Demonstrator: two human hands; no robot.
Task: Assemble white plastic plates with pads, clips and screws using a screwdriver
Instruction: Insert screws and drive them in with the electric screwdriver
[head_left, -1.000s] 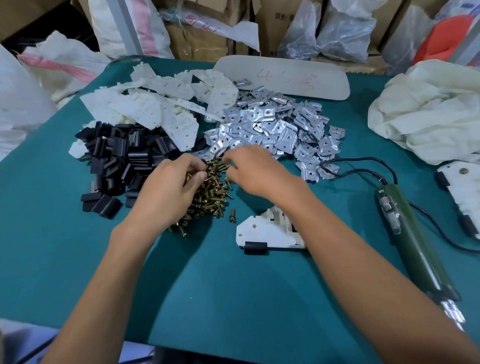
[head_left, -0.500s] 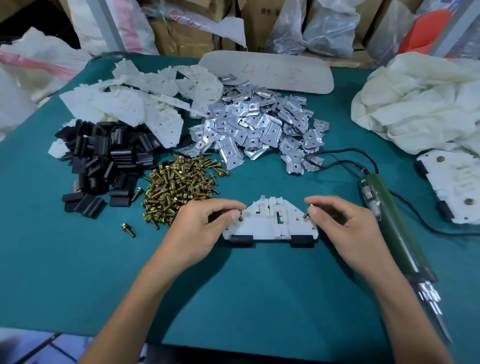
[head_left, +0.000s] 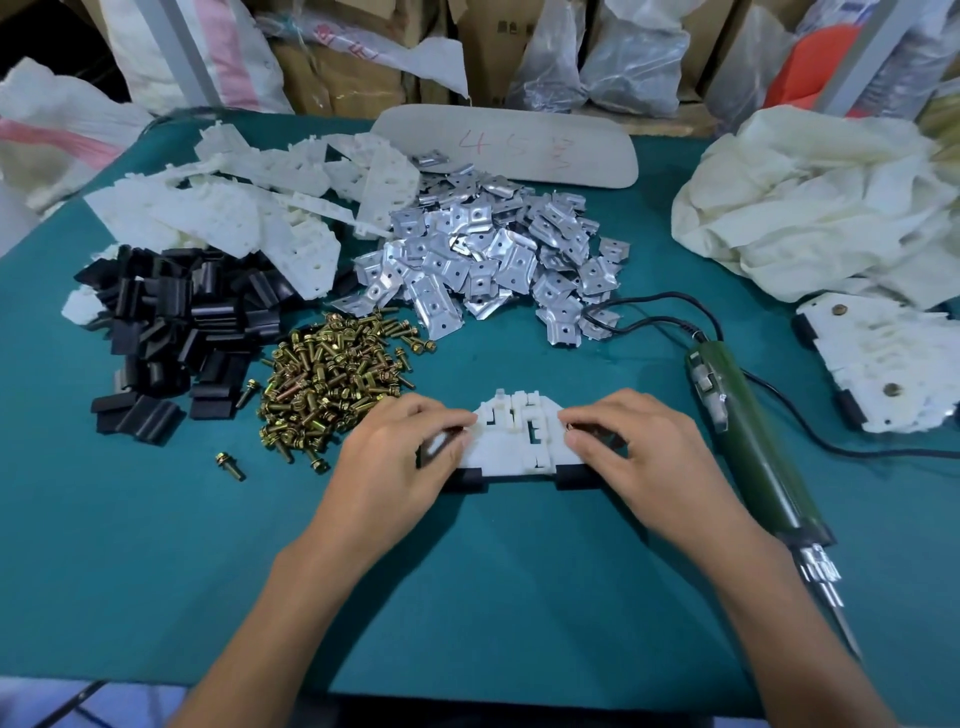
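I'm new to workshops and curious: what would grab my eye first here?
Two hands work at the ends of a white plastic plate, front centre on the green table: the left hand and the right hand, which pinches a small screw. Behind lie heaps: brass screws, black pads to their left, shiny metal clips farther back. A green electric screwdriver lies at the right.

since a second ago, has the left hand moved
Yes. The left hand has left the screw pile and come nearer and rightward, to the white plate's left end.
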